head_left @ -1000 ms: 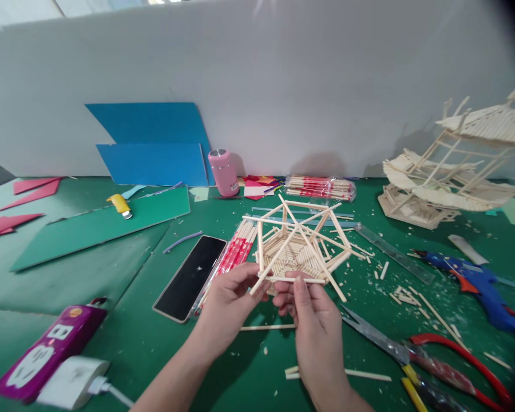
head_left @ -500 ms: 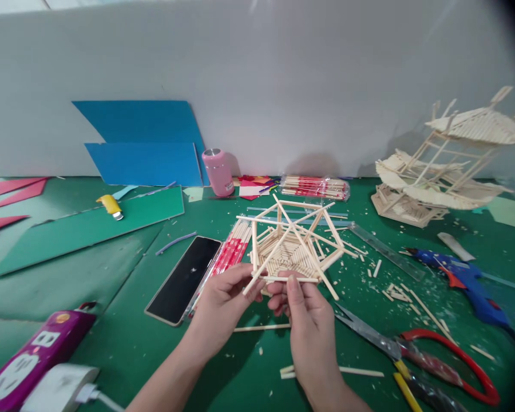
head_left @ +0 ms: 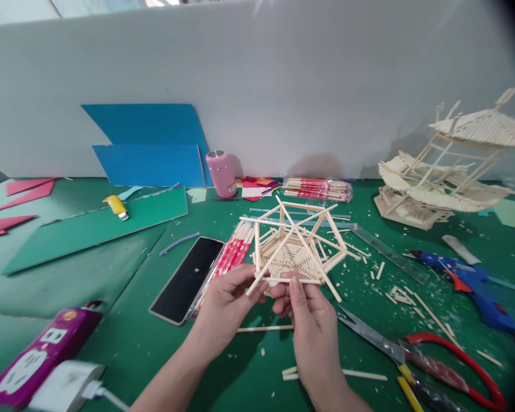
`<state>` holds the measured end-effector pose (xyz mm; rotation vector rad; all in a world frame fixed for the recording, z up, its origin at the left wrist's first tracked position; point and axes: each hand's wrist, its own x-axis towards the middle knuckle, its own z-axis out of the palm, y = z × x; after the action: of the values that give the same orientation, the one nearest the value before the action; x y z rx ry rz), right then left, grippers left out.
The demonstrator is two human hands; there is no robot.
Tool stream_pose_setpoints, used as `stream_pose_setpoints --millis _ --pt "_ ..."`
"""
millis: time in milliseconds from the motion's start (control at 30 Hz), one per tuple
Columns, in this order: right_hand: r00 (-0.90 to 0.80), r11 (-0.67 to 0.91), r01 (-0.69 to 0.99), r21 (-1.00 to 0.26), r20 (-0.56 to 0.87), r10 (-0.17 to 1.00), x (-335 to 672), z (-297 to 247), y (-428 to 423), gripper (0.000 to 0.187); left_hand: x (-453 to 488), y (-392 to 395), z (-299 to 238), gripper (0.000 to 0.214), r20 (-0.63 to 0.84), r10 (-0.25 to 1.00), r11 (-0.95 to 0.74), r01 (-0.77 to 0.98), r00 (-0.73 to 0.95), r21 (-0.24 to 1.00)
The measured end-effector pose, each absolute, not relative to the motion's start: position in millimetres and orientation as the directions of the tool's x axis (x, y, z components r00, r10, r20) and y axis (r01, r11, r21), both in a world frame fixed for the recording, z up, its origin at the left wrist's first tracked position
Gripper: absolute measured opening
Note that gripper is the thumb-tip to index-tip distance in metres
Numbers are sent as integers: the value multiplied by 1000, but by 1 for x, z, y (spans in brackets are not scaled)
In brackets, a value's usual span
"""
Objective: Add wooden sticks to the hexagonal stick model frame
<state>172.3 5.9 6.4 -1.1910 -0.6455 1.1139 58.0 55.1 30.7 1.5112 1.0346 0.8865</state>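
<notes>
Left hand (head_left: 227, 303) grip holds the stick frame (head_left: 294, 252) at its near-left corner; right hand (head_left: 311, 312) grip apparently pinches the near rail (head_left: 302, 281), running left-right. Frame lies beyond both.

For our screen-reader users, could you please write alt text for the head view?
The left hand and right hand hold a hexagonal stick frame at a green table. A phone, scissors and blue glue gun lie around.

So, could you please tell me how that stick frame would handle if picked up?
Probably light: the stick frame is thin sticks with gaps. Likely fragile: left hand and right hand pinch just its near edge. Jutting ends may snag.
</notes>
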Motion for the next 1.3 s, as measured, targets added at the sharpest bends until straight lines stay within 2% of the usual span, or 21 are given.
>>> stream_pose_setpoints --millis 700,1033,1167,1300 --pt "372 -11 -319 -948 -136 918 171 6 7 26 58 55 29 8 -17 933 -27 115 359 993" --pt "369 -16 -316 -949 -138 919 172 7 8 25 55 54 26 20 -29 929 -16 119 368 993" --pt "369 -30 -311 -950 -150 917 172 8 7 26 52 50 21 37 -36 961 19 66 274 998" --pt "371 -34 -323 -946 -159 915 172 9 7 26 43 41 20 48 -17 985 -10 152 174 988"
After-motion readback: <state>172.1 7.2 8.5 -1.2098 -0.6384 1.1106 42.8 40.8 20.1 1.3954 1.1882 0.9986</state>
